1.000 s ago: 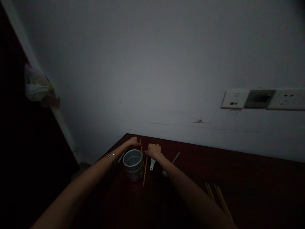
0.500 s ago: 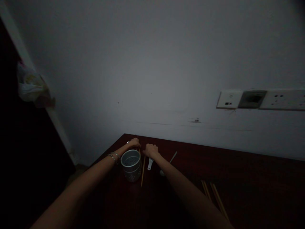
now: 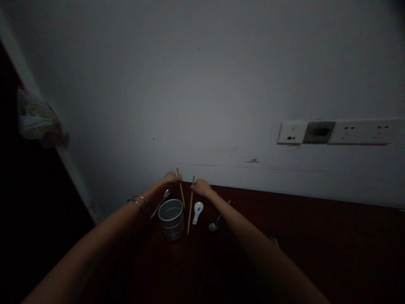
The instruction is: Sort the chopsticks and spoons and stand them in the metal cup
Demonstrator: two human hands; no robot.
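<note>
My left hand (image 3: 172,177) is closed on one chopstick (image 3: 181,192), which tilts with its lower end beside the metal utensil holder (image 3: 172,226). In my right hand (image 3: 200,186) is another chopstick (image 3: 190,213), gripped near its upper end and leaning a little. The holder stands upright, with drain holes in its base. A white soup spoon (image 3: 198,210) with a blue mark lies right of the second chopstick. To the holder's left rests a metal spoon (image 3: 165,195). A metal ladle-like spoon (image 3: 214,226) lies partly behind my right forearm.
More chopsticks (image 3: 274,241) lie mostly hidden behind my right forearm on the dark red table (image 3: 316,219). The table meets a grey wall (image 3: 202,84) that carries a row of sockets (image 3: 332,133). A plastic bag (image 3: 38,116) hangs at the far left.
Both hands have lifted their chopsticks' upper ends from the table. The left hand has moved left and away, uncovering the metal spoon. The white spoon now shows fully.
</note>
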